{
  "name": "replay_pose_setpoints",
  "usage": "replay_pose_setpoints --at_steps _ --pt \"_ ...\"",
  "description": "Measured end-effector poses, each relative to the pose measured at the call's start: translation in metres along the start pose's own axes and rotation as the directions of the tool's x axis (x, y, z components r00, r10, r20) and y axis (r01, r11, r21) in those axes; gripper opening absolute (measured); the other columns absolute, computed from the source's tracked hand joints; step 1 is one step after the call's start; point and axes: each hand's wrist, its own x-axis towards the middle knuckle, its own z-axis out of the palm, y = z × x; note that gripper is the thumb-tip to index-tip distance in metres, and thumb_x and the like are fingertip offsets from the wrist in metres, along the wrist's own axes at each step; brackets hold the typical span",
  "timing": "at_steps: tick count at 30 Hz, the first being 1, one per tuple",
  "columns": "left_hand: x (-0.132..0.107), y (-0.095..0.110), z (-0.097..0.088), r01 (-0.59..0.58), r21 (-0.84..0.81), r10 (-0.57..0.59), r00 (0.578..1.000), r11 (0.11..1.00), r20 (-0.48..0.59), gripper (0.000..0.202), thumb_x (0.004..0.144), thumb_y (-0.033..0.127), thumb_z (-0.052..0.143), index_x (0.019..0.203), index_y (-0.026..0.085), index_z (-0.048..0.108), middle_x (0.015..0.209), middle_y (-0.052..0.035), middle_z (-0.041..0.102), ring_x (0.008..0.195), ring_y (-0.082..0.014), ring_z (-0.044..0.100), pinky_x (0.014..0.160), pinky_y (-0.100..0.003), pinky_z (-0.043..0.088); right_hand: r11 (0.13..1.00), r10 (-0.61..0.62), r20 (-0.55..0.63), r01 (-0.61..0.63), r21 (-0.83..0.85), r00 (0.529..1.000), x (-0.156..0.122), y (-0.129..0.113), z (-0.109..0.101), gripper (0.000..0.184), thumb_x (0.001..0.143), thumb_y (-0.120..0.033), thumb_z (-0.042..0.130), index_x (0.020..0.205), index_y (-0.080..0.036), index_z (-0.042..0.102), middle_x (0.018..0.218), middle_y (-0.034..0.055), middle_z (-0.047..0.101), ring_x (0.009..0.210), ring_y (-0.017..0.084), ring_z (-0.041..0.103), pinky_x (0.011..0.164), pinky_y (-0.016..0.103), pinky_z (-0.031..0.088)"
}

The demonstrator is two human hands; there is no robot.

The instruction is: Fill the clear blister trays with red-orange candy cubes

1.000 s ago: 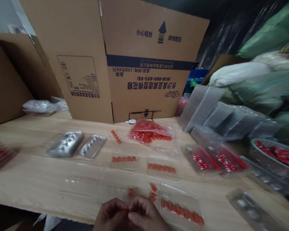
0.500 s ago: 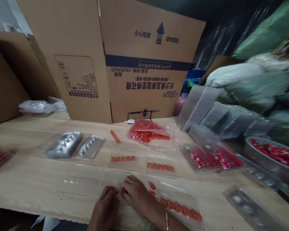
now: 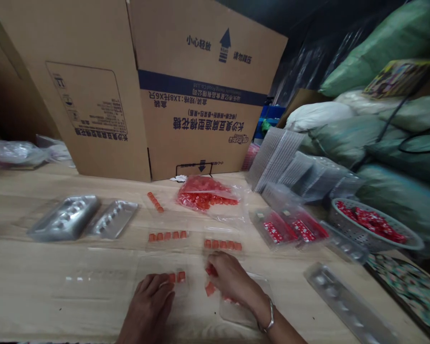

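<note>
My left hand [image 3: 148,303] rests at a clear plastic tray [image 3: 182,290], its fingers bent and together over the tray's left part. Two red translucent jelly-like cubes [image 3: 177,277] show in that tray beside my fingertips; whatever is under the fingers is hidden. To the right, my right hand [image 3: 232,277], with a silver bangle at the wrist, is closed in a pinch on a red cube [image 3: 210,270]. Another loose red piece [image 3: 210,289] lies just below those fingers. Partly under my right forearm sits another clear tray [image 3: 232,313] holding red pieces, mostly covered.
Three more filled strips lie beyond, one a red row [image 3: 167,236]. Behind is a bag of red pieces [image 3: 208,193]. Clear trays [image 3: 66,217] stack at left; a basket of red packets [image 3: 376,224] stands right. A cardboard box [image 3: 200,119] walls the back.
My right hand has moved right, from beside my left hand to the loose red pieces, and closed on one. Red cubes now show in the near tray. The view has shifted right.
</note>
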Motion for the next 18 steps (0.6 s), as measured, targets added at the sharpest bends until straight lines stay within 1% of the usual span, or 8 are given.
replay_pose_setpoints --at_steps 2,3,6,8,10,13,16,18 --pt "0.008 0.014 0.0 0.174 -0.244 -0.168 0.985 0.954 0.047 0.017 0.086 0.028 0.058 0.096 0.025 0.07 0.094 -0.0065 0.073 0.083 -0.021 0.066 0.072 -0.031 0.052 0.996 -0.018 0.011 0.017 0.091 1.0 -0.001 -0.009 0.003 0.017 0.063 -0.002 0.058 0.069 -0.018 0.058 0.071 -0.0021 0.06 0.066 0.013 0.052 0.059 0.022 0.036" --pt "0.01 0.021 0.001 0.286 -0.389 -0.254 0.958 0.876 0.132 0.018 0.085 0.032 0.06 0.097 0.024 0.07 0.094 -0.0068 0.073 0.081 -0.0202 0.066 0.071 -0.029 0.052 0.983 -0.027 0.032 0.021 0.184 0.999 -0.003 -0.015 0.005 0.016 0.064 -0.004 0.059 0.072 -0.018 0.059 0.071 -0.003 0.059 0.065 0.012 0.051 0.057 0.02 0.035" --pt "0.01 0.037 0.01 0.549 -0.709 -0.374 0.832 0.443 0.41 0.029 0.075 0.047 0.07 0.084 0.02 0.07 0.079 -0.005 0.072 0.071 -0.018 0.065 0.066 -0.027 0.05 0.87 -0.043 0.127 -0.025 0.493 0.991 -0.015 -0.032 0.013 0.013 0.065 -0.008 0.062 0.073 -0.018 0.057 0.07 -0.005 0.056 0.064 0.01 0.049 0.057 0.019 0.036" --pt "0.003 0.04 0.017 0.608 -0.776 -0.364 0.769 0.166 0.525 0.035 0.064 0.05 0.079 0.07 0.018 0.067 0.065 -0.0016 0.068 0.062 -0.0143 0.06 0.061 -0.025 0.045 0.808 -0.014 0.191 -0.102 0.581 0.981 -0.026 -0.039 0.019 0.015 0.064 -0.01 0.066 0.071 -0.018 0.056 0.07 -0.0055 0.055 0.067 0.011 0.049 0.06 0.019 0.036" --pt "-0.008 0.038 0.021 0.647 -0.763 -0.329 0.719 -0.007 0.612 0.037 0.056 0.045 0.086 0.065 0.017 0.064 0.06 0.0012 0.064 0.056 -0.0101 0.055 0.057 -0.022 0.04 0.76 0.02 0.275 -0.193 0.62 0.961 -0.035 -0.043 0.025 0.019 0.062 -0.014 0.072 0.071 -0.019 0.056 0.07 -0.006 0.054 0.068 0.011 0.048 0.06 0.02 0.035" --pt "-0.024 0.034 0.019 0.683 -0.72 -0.249 0.681 -0.12 0.688 0.036 0.054 0.04 0.089 0.067 0.017 0.065 0.063 0.0019 0.064 0.056 -0.0078 0.053 0.056 -0.02 0.037 0.659 0.001 0.366 -0.276 0.7 0.931 -0.041 -0.045 0.034 0.024 0.058 -0.016 0.076 0.066 -0.018 0.053 0.067 -0.0064 0.053 0.066 0.01 0.046 0.056 0.019 0.032" --pt "-0.029 0.032 0.011 0.692 -0.71 -0.257 0.668 -0.13 0.699 0.037 0.052 0.042 0.09 0.066 0.017 0.065 0.061 0.0025 0.063 0.053 -0.0069 0.051 0.054 -0.019 0.036 0.559 -0.052 0.368 -0.278 0.781 0.929 -0.039 -0.044 0.041 0.022 0.058 -0.017 0.075 0.063 -0.018 0.054 0.064 -0.0065 0.052 0.062 0.009 0.044 0.054 0.019 0.031" --pt "-0.026 0.033 0.003 0.693 -0.714 -0.329 0.654 -0.1 0.681 0.036 0.053 0.041 0.09 0.067 0.017 0.066 0.06 0.0027 0.063 0.053 -0.0072 0.051 0.054 -0.019 0.036 0.504 -0.099 0.347 -0.254 0.826 0.933 -0.035 -0.042 0.042 0.017 0.062 -0.022 0.073 0.068 -0.017 0.058 0.063 -0.0062 0.053 0.06 0.009 0.044 0.054 0.019 0.032"
